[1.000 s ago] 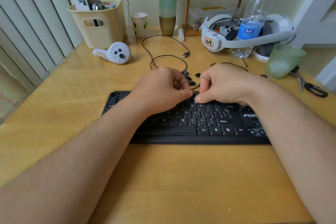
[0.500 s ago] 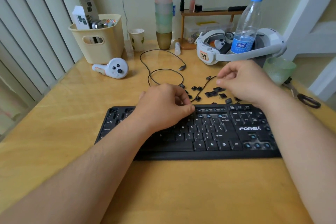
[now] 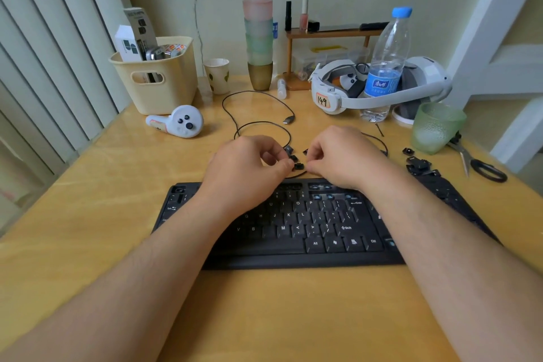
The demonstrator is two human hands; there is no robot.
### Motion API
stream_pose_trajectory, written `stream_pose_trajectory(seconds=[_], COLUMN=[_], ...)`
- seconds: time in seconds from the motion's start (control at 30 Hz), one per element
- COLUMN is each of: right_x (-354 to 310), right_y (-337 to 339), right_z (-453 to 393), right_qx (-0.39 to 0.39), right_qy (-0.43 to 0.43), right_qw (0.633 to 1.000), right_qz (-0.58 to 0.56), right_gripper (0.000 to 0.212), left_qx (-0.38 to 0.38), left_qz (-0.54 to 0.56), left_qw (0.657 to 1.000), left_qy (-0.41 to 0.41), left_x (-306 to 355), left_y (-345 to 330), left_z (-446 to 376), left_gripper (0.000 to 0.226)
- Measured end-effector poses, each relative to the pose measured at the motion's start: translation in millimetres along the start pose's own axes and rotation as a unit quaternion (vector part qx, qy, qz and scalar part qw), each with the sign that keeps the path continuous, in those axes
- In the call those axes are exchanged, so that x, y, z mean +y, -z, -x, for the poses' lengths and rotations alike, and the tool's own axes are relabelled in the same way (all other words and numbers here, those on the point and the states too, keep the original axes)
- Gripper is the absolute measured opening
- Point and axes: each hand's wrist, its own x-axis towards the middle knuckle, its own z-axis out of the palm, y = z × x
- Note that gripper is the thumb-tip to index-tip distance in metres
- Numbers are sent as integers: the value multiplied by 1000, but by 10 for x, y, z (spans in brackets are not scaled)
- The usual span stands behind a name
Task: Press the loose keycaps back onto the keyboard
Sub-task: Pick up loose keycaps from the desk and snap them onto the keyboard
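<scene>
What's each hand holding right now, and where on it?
Both hands are curled over the loose keycaps behind the keyboard. The left hand and right hand fingertips sit at the caps, but whether either pinches one cannot be told.

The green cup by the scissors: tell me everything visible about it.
The green cup is a translucent, pebble-textured tumbler, glass or plastic by its look. It stands upright and looks empty at the table's far right, left of the scissors and in front of the white headset. No hand touches it.
</scene>
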Motion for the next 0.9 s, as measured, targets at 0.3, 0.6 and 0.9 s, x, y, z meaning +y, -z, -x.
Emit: stream_pose_trajectory(seconds=[0.3,0.6,0.9], right_x=[-161,-146,-151], right_y=[235,226,226], right_z=[201,211,218], right_qx=[-153,-171,-167], right_qy=[-67,-68,-63], right_qw=[731,705,701], right_qz=[-662,-684,-690], right_gripper=[14,11,12], left_qx=[76,117,125], left_qz=[139,158,136], left_qw=[983,972,972], left_qy=[-93,-125,-147], left_x=[129,106,75], left_y=[53,29,49], left_z=[82,93,70], left_gripper=[18,20,22])
